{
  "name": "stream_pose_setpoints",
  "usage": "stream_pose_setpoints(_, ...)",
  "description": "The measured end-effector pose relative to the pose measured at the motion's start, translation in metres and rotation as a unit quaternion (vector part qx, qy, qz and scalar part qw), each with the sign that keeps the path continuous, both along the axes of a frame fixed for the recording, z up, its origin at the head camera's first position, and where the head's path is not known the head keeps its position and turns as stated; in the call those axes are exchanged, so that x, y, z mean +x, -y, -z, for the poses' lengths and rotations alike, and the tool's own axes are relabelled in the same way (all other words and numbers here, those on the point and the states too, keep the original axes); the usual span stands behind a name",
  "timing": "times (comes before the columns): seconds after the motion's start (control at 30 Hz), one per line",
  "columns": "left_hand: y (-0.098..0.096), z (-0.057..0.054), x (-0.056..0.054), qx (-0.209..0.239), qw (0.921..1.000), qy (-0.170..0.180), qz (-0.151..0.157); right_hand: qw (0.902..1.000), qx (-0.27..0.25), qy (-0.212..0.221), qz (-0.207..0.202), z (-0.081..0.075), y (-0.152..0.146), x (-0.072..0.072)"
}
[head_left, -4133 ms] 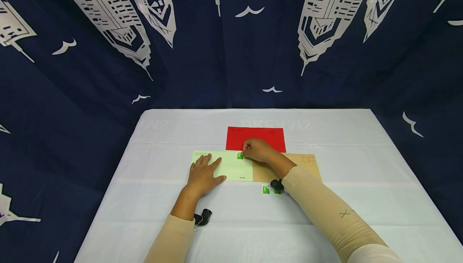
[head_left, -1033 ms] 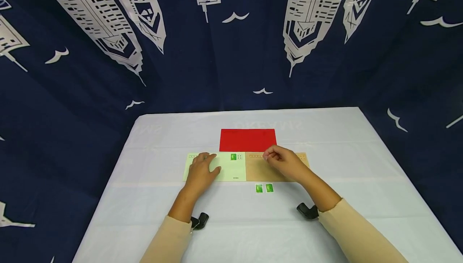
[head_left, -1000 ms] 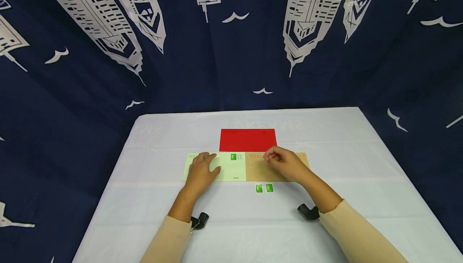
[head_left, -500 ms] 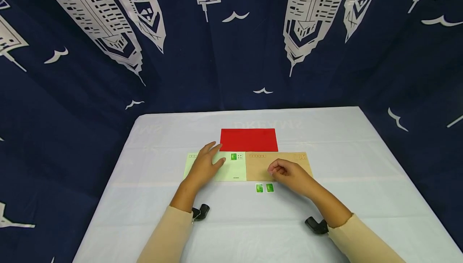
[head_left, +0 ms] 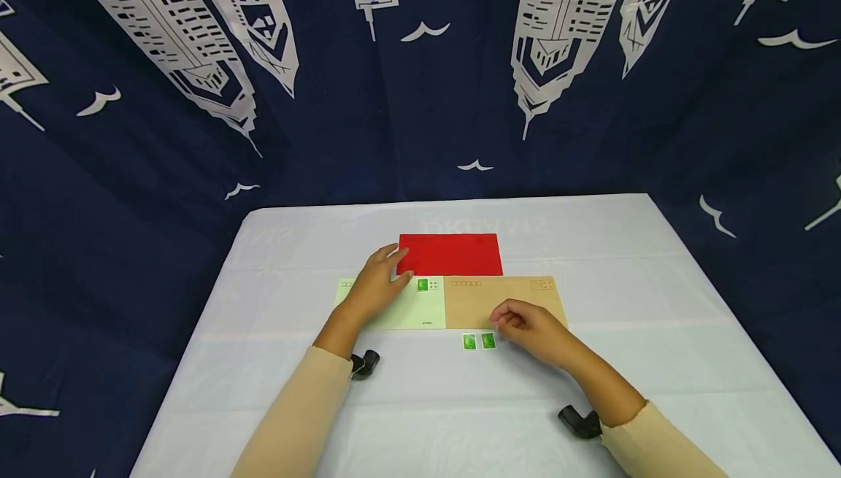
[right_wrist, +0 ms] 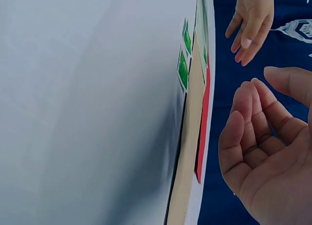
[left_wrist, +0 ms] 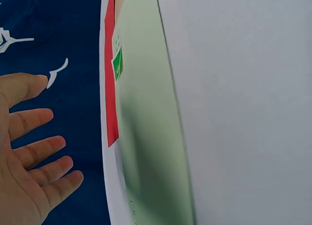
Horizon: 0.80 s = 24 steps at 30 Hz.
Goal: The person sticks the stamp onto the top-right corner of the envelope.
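Observation:
My left hand [head_left: 377,284] is over the pale green envelope [head_left: 423,311], fingers spread toward the left end of the red envelope [head_left: 453,255]. The left wrist view shows its palm bare. A green stamp [head_left: 423,285] sits at the green envelope's upper right corner. My right hand [head_left: 537,330] hovers at the lower edge of the brown envelope [head_left: 469,304], fingers loosely curled; nothing shows between thumb and fingers in the right wrist view. Just left of its fingertips, two loose green stamps, one [head_left: 469,341] beside the other [head_left: 488,341], lie below the brown envelope.
A white cloth covers the table [head_left: 420,419]. The green and brown envelopes lie edge to edge, with the red one behind them. Behind the table hangs a dark blue curtain [head_left: 394,135] with white building prints. A black camera [head_left: 580,422] is worn at the right wrist.
A stamp came to sit on the green envelope, and my right hand moved right, then down toward the loose stamps. My left hand lifted off the green envelope and shifted toward the red one.

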<state>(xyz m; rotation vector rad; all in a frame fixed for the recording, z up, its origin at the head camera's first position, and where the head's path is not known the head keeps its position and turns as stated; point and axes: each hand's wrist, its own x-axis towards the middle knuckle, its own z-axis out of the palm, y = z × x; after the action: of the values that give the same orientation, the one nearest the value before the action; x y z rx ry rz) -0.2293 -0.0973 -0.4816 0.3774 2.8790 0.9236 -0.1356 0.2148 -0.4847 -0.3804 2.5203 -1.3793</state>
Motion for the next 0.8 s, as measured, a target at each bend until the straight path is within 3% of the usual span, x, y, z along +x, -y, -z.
stream_pose_setpoints(0.43,-0.014,0.002,-0.024,-0.03,0.9989,0.006,0.037,0.9998,-0.021,0.004,0.004,0.007,-0.002,0.012)
stream_pose_setpoints(0.8,-0.025,0.007,-0.037,-0.053,0.9952,0.031,0.077,0.9992,0.033,-0.008,0.022,0.017,0.0,0.01)
